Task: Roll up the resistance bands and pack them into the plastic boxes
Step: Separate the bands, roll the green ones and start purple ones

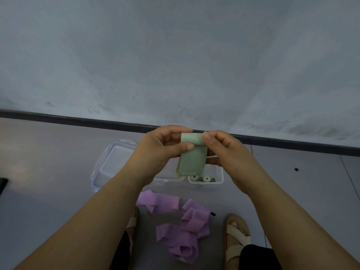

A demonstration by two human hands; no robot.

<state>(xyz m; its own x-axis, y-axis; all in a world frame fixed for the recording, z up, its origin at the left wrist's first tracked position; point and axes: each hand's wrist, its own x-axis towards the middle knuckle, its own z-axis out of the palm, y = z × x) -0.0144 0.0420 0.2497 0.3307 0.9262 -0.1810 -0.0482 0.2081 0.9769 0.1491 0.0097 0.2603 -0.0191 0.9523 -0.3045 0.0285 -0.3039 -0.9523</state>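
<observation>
A pale green resistance band (192, 154) is held up in front of me, its top end curled into a small roll and its loose tail hanging down. My left hand (165, 147) pinches the left end of the roll between thumb and fingers. My right hand (220, 151) pinches the right end. Below them, a small clear plastic box (220, 179) on the floor holds rolled green bands (203, 179). A larger clear box (169, 179) sits beside it, mostly hidden by my left arm. Loose purple bands (185, 227) lie tangled on the floor near my feet.
A clear lid with clip latches (113, 162) lies on the floor to the left of the boxes. A grey wall with a dark skirting strip (78, 120) runs behind. My sandalled feet (236, 236) flank the purple bands. A dark object (3, 185) shows at the left edge.
</observation>
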